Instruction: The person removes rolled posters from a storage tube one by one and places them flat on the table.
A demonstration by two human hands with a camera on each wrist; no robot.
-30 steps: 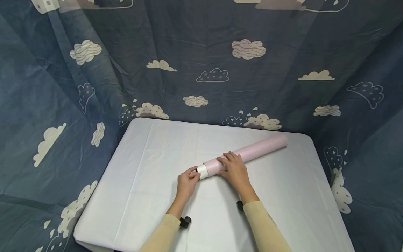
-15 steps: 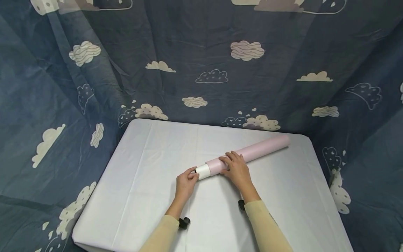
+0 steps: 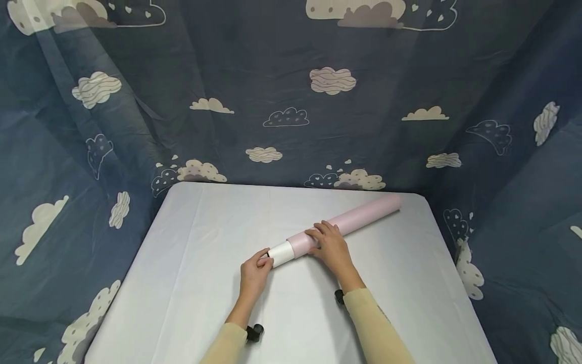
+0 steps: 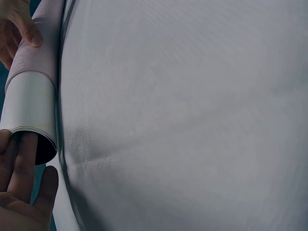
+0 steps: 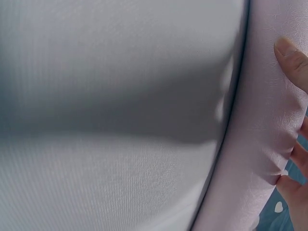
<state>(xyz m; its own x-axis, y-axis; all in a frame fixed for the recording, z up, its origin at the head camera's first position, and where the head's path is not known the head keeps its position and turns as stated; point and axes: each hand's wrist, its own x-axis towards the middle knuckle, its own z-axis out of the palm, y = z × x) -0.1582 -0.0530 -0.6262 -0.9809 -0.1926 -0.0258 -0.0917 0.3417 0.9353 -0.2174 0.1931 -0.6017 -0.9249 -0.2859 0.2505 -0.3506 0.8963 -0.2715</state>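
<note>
A long pink roll (image 3: 364, 215) with a creased, leather-like surface lies slantwise on the white table. From its near left end a white inner roll (image 3: 281, 254) sticks out, its rim layered and its middle hollow in the left wrist view. My left hand (image 3: 254, 273) grips that white end, with fingers (image 4: 24, 166) inside the hollow. Higher up, my right hand (image 3: 334, 247) holds the pink part from above. In the right wrist view its thumb (image 5: 292, 65) lies on one side, while fingertips dent the pink surface on the other.
The table is covered with a white cloth (image 3: 218, 283) showing faint fold lines. Behind and on both sides hangs a dark blue curtain (image 3: 254, 60) printed with clouds. A small black device (image 3: 254, 332) is strapped at the left wrist, another (image 3: 339, 297) at the right.
More of the white inner roll shows beyond the pink edge as my left hand has drawn away from the right. My right hand keeps its hold. The head view has shifted.
</note>
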